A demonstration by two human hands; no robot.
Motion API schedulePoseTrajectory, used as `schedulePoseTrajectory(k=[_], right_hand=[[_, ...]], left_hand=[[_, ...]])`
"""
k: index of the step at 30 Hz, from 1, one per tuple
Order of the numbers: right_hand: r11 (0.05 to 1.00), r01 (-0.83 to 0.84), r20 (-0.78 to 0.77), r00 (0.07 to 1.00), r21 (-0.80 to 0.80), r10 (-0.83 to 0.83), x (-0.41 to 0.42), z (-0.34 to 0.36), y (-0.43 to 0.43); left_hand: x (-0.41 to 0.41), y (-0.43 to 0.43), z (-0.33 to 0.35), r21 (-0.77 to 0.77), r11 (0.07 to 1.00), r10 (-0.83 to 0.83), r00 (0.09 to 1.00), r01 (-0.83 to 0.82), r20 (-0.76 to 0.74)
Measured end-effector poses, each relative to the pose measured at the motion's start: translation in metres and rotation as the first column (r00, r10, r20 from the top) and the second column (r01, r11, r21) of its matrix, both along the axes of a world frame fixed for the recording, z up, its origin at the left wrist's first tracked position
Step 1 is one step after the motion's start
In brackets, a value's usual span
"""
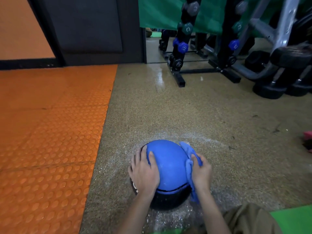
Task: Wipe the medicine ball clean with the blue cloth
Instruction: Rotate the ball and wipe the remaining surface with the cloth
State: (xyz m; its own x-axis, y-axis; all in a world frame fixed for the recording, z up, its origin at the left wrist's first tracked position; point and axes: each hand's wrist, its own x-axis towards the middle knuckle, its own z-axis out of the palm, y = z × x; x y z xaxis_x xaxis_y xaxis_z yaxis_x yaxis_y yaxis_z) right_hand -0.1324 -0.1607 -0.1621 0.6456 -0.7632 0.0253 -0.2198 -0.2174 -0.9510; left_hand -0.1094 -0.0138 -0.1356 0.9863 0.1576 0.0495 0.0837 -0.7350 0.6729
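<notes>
A blue and black medicine ball [169,168] sits on the speckled floor at the bottom centre of the head view. My left hand [143,171] lies flat against the ball's left side, fingers spread. On the ball's right side my right hand [201,172] grips the bunched blue cloth [190,159] and holds it against the surface. Part of the cloth hangs down below my right wrist. The ball's far side is hidden.
An orange studded mat [50,132] covers the floor to the left. A black dumbbell rack [182,53] stands behind, with black weights [270,88] on the floor at the right. A green mat [293,220] lies at the bottom right corner.
</notes>
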Motion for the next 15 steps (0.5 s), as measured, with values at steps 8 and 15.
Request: schedulePoseTrajectory(k=[8, 15], right_hand=[[0.918, -0.025, 0.123, 0.989, -0.396, 0.080, -0.035, 0.021, 0.054], [0.993, 0.033, 0.000, 0.999, 0.111, -0.033, -0.010, -0.008, -0.001]], left_hand=[[0.002, -0.009, 0.002, 0.020, 0.999, 0.050, 0.998, -0.051, 0.038], [-0.007, 0.005, -0.005, -0.076, 0.997, 0.030, 0.998, -0.025, 0.063]])
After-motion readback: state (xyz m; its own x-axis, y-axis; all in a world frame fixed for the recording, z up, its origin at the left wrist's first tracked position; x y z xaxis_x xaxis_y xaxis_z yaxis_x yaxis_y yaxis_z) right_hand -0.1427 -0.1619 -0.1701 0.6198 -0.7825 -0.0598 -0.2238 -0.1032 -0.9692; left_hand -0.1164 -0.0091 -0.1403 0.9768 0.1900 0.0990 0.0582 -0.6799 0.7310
